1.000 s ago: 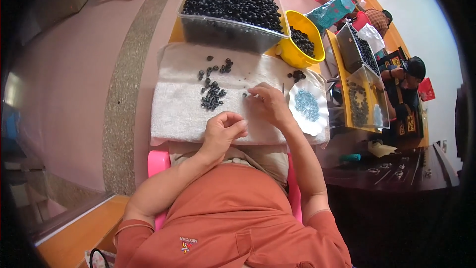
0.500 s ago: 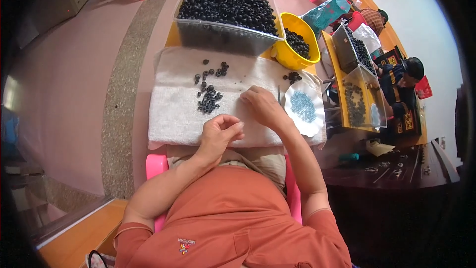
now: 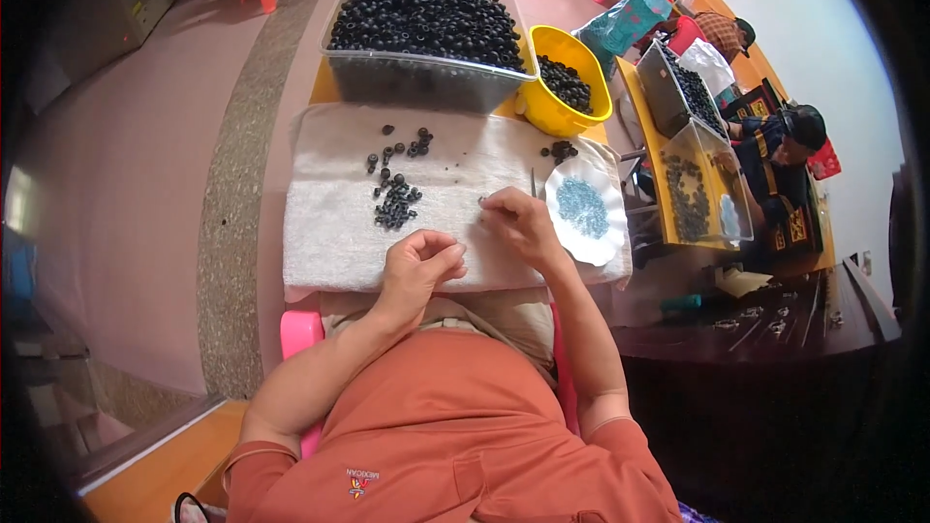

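Note:
My left hand [image 3: 422, 269] is over the near part of a white towel [image 3: 325, 257], thumb and fingertips closed in a pinch. To its right, my right hand [image 3: 518, 221] is also pinched, with a tiny speck at its fingertips. What either hand holds is too small to make out. Beyond my left hand lies a cluster of small black ring-shaped pieces [image 3: 395, 203], with several more scattered farther back. Close to my right hand stands a white wavy-rimmed plate [image 3: 612, 244] of tiny light-blue pieces [image 3: 582, 209]. A thin pointed tool [image 3: 533, 182] lies by the plate's left edge.
Behind the towel stand a large clear bin [image 3: 426, 85] heaped with black pieces and a yellow basin [image 3: 557, 116] holding more. A few black pieces [image 3: 559, 151] sit behind the plate. At right, another person [image 3: 790, 140] sits by a table with clear bins [image 3: 712, 179].
My right hand has drawn slightly back and to the right, its fingers now pinched above the towel. My left hand keeps its pinch, almost still. The whole view has shifted a little.

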